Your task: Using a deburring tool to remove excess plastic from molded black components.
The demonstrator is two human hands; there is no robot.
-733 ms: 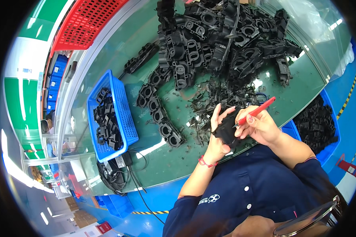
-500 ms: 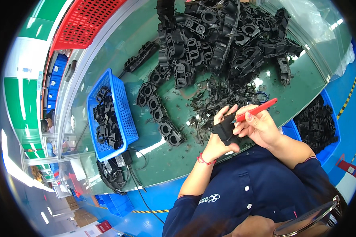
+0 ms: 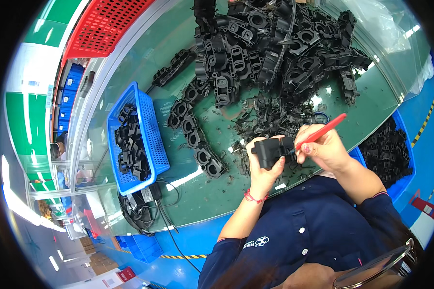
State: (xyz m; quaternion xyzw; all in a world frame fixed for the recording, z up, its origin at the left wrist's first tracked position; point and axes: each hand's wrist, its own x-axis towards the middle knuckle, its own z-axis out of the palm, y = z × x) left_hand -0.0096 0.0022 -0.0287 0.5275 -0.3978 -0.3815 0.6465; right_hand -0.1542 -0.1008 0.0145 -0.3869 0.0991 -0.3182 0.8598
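Note:
My left hand (image 3: 263,174) is closed round a black molded plastic part (image 3: 269,153), holding it above the near edge of the green table. In my right hand (image 3: 323,149) is a red-handled trimming knife (image 3: 324,130), gripped like a pen. Its tip end meets the right side of the part; the blade itself is too small to make out. Just beyond both hands lies a heap of black plastic scraps (image 3: 265,115). A large pile of black molded parts (image 3: 246,53) rises behind the scraps.
A blue basket (image 3: 154,139) of small black parts stands at left, beside a row of joined parts (image 3: 190,130). Cables (image 3: 164,212) hang at the table's left front corner. A blue bin (image 3: 400,188) of black pieces sits at right. A red crate (image 3: 106,29) is upper left.
The part has turned in my left hand, showing a broader face. The red knife has shifted slightly right with my right hand, still at the part.

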